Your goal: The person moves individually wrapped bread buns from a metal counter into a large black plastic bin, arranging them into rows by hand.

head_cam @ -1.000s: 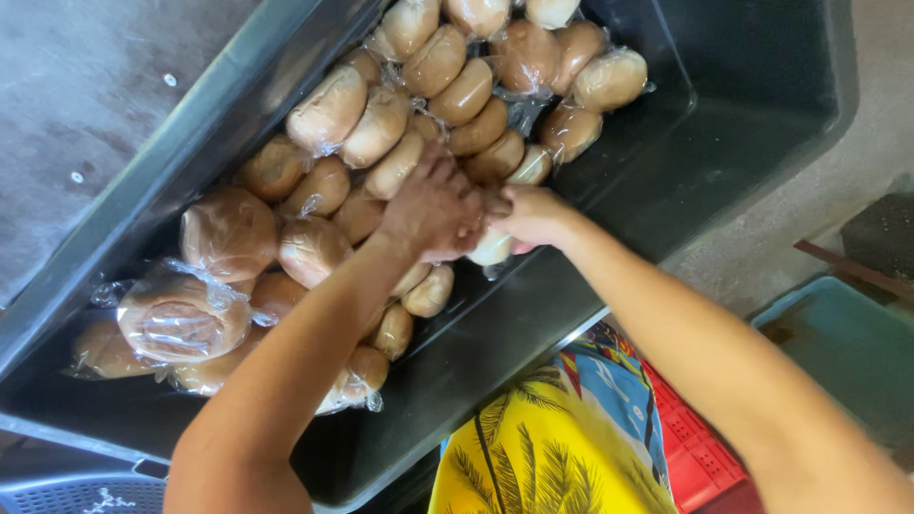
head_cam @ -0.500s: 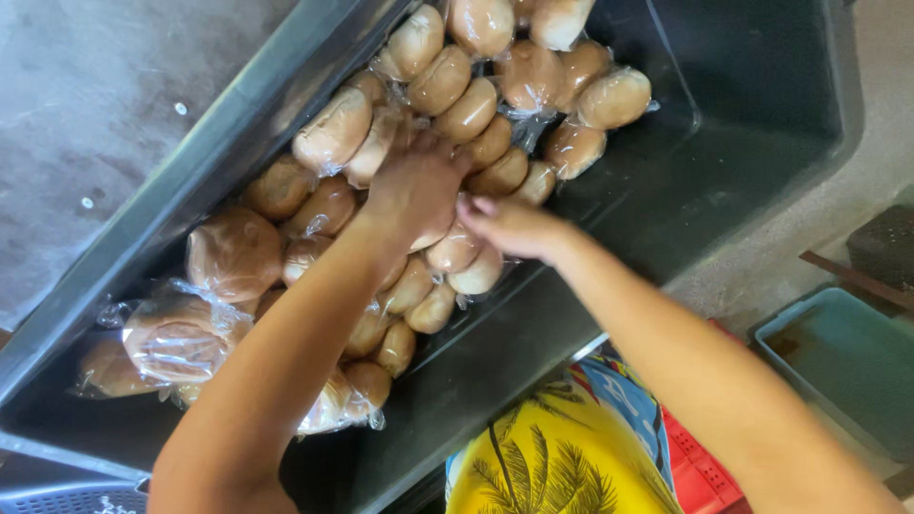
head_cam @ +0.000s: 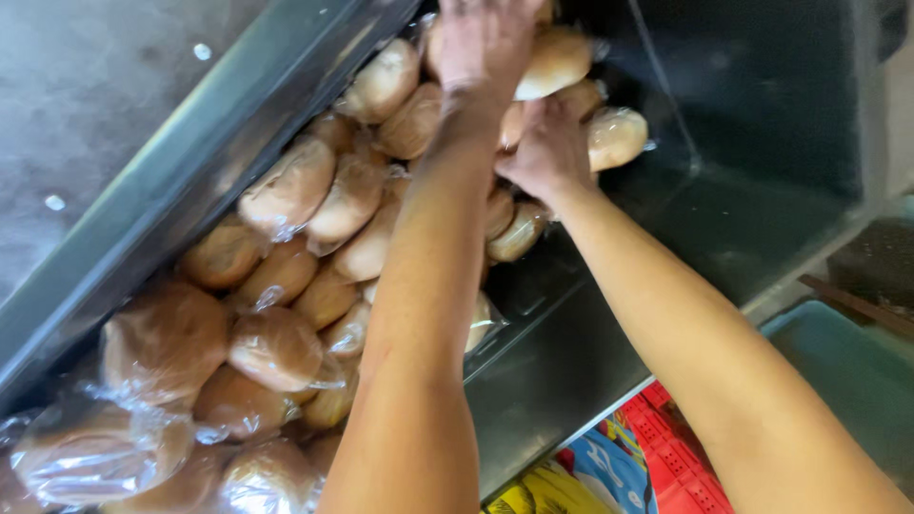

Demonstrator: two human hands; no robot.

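Both hands reach to the far end of a dark tub packed with bagged bread rolls.

Most of the stacking looks done: rolls in clear plastic bags [head_cam: 286,276] fill the left side of the dark tub [head_cam: 762,105] from near to far, while its right side lies bare. The left hand [head_cam: 481,43] rests on the far bags, fingers partly out of frame, so I cannot tell their hold. The right hand [head_cam: 547,152] has its fingers curled on a bagged roll [head_cam: 614,138] at the far right of the pile. No labels show on the bags; a red crate [head_cam: 671,457] and a teal bin [head_cam: 847,371] sit near right.
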